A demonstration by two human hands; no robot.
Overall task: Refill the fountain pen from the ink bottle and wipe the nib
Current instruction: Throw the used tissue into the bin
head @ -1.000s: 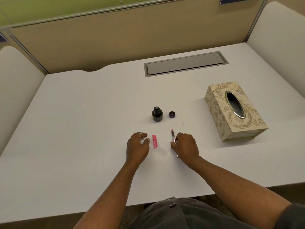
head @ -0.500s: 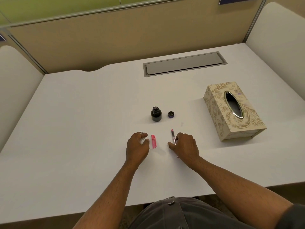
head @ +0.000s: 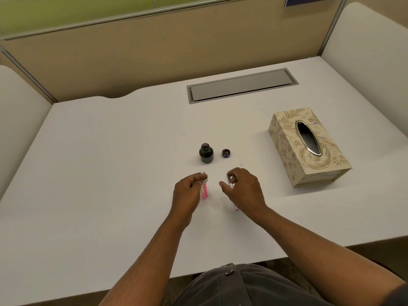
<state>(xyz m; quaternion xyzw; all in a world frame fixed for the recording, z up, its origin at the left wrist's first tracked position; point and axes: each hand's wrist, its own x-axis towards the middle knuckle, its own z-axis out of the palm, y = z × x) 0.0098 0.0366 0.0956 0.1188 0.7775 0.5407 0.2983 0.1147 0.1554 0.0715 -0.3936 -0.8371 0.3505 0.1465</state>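
Observation:
The open ink bottle (head: 206, 153) stands upright mid-table, its dark cap (head: 226, 153) lying just to its right. Below them, my right hand (head: 245, 191) curls over the slim fountain pen (head: 235, 206), fingers and thumb closed on it; the nib end pokes out past my fingertips toward the bottle. My left hand (head: 187, 192) pinches the top of a short pink pen piece (head: 205, 193), with a small white wad at its fingertips. Whether pen or pink piece is off the table I cannot tell.
A patterned tissue box (head: 309, 149) with an oval metal-rimmed slot sits at the right. A grey cable hatch (head: 240, 86) lies flush in the white table (head: 99, 162) at the back. Beige partition panels enclose the desk behind and on both sides.
My left hand has shifted right onto the pink piece, which earlier lay free between the hands. My right fingers have closed further around the pen, covering more of it.

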